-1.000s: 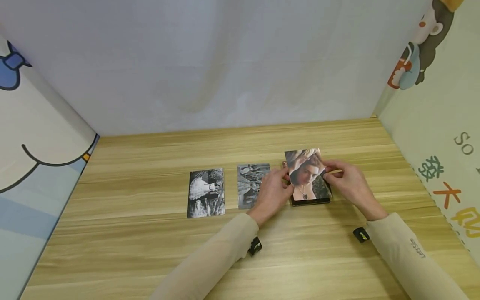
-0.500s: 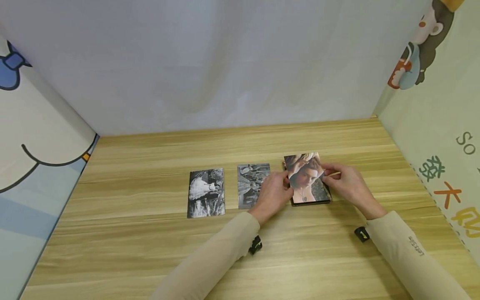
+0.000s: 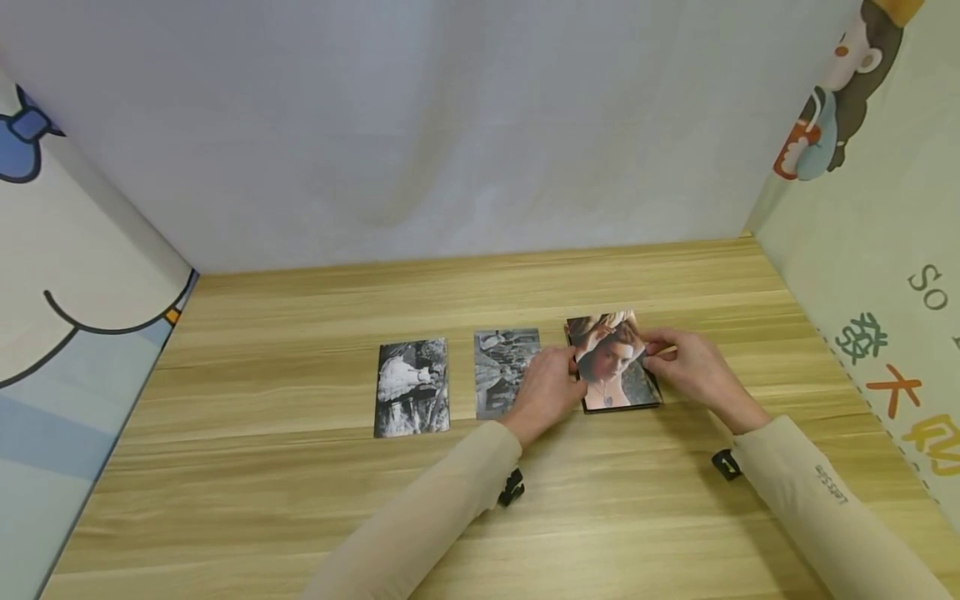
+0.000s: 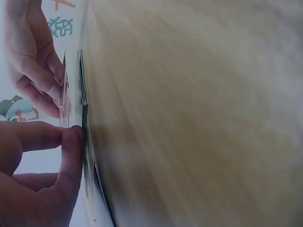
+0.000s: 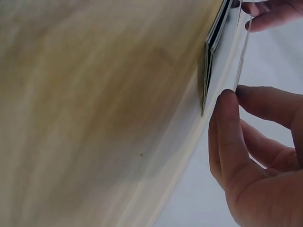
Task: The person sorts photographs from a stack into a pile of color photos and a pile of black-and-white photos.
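Both hands pinch a colour photo card [image 3: 609, 371] with a portrait on it, one at each side edge. My left hand [image 3: 542, 390] has its left edge between thumb and fingertip; my right hand [image 3: 697, 371] has the right edge. Beneath the card lies a stack of cards [image 5: 213, 49], its dark edge showing along the front in the head view. A narrow gap separates card and stack in both wrist views. Left of the stack lies a grey photo card [image 3: 493, 358], partly covered by my left hand. Farther left is another black-and-white photo card [image 3: 412, 387], showing a white dress.
The cards lie on a wood-grain table [image 3: 285, 500]. A pale grey wall [image 3: 480, 133] rises behind it, with printed panels at both sides. Black straps [image 3: 512, 489] hang at the sleeves.
The hands have lowered the portrait card slightly toward the near side, so it now covers more of the stack under it. Two photo cards on the left stay put.
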